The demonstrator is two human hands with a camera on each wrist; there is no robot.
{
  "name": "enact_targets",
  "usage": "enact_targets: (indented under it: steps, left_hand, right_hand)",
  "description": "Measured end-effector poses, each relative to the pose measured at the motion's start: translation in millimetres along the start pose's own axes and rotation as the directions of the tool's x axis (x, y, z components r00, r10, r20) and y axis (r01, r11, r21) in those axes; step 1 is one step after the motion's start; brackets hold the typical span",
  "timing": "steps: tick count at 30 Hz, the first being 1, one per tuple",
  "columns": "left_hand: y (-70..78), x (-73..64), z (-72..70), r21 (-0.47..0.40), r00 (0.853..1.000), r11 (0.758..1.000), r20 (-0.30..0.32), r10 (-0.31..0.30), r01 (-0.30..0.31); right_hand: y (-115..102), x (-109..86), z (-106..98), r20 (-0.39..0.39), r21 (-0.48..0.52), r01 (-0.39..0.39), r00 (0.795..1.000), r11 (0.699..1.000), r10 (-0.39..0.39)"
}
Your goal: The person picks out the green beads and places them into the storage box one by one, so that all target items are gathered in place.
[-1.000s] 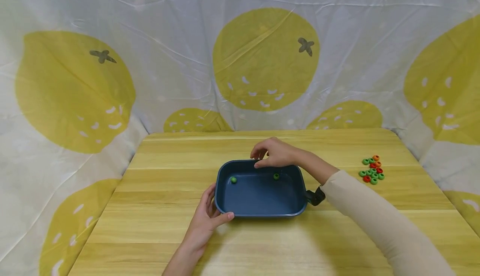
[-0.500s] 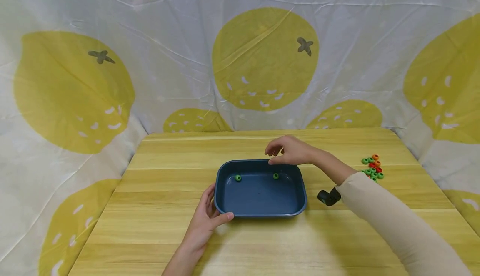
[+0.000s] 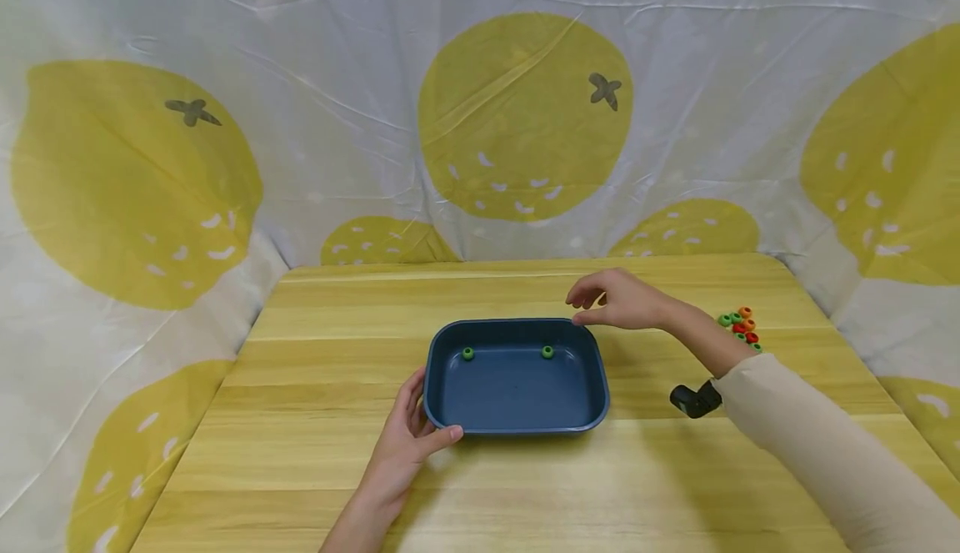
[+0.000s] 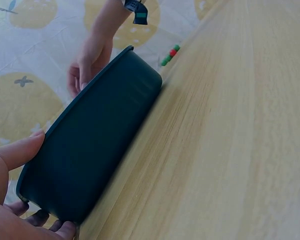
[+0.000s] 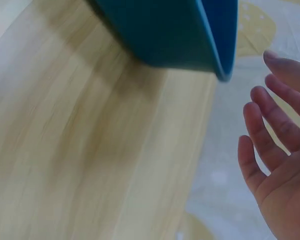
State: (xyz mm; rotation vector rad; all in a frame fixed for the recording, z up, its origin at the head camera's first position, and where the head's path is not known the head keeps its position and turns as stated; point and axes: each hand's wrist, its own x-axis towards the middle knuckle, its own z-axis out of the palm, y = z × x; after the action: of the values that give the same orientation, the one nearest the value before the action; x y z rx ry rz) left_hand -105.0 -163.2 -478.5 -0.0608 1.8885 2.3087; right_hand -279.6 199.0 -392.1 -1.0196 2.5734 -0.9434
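A dark blue rectangular plastic tub stands on the wooden table. My left hand holds its near left corner, thumb over the rim and fingers round the outer side, as the left wrist view also shows. Inside the tub, near the back wall, lie two small green beads with holes: a left bead and a right bead. My right hand hovers by the tub's back right corner, its fingers loosely bent. Nothing lies between those fingers in the right wrist view, where the hand is apart from the rim.
A loose cluster of green, red and orange beads lies at the table's right, partly hidden behind the right forearm. A black device sits at the right wrist. A lemon-print cloth hangs behind the wooden table.
My right hand has drawn off to the right, from over the tub's back rim to its back right corner. The left green bead has rolled a little and come to stand. The left hand keeps its hold.
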Motion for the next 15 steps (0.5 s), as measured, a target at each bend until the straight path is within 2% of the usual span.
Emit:
enact_targets:
  steps: [15]
  left_hand:
    - [0.6, -0.2, 0.3, -0.002, 1.000, 1.000, -0.006, -0.007, 0.007]
  right_hand:
    - [19.4, -28.6, -11.5, -0.066, -0.041, -0.042, 0.997, 0.998, 0.039]
